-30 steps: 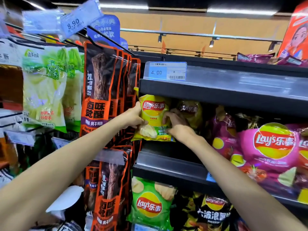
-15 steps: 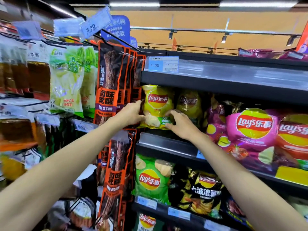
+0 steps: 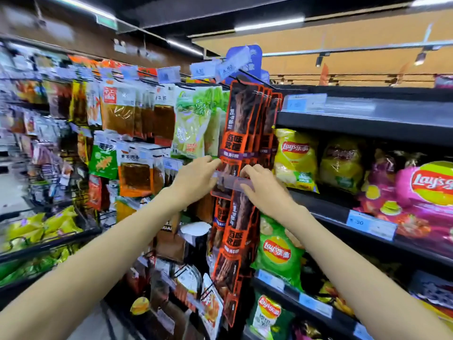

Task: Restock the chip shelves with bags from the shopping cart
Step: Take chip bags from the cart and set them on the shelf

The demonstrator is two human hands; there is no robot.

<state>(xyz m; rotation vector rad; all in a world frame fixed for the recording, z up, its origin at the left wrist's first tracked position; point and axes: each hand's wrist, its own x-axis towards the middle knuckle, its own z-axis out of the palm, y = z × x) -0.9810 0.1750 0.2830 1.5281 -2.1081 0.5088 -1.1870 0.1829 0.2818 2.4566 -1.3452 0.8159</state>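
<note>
both hands are up in front of the hanging snack strips, not on any chips. the left hand [image 3: 196, 179] has its fingers loosely spread and empty, fingertips just touching the edge of the orange-and-black hanging jerky packs [image 3: 241, 128]. the right hand [image 3: 263, 190] is open too, fingers curled a bit, resting against the clear plastic price-tag strip [image 3: 226, 184] that sits across the front of those packs. can't tell if it's actually pinching the strip or just leaning on it.

just to the right of the hands, the yellow-green lay's chip bag [image 3: 295, 159] stands upright on the black metal shelf [image 3: 326, 207], right at its left end, with a second darker yellow bag [image 3: 342, 163] beside it. further right there's a fat pink lay's bag [image 3: 426, 190]. one shelf down, a green lay's bag [image 3: 279, 251] sits under the right wrist.

over on the left, the peg wall is full of clear pouches of brown and pale green snacks [image 3: 191, 123], pretty blurry. no cart visible from this angle.
</note>
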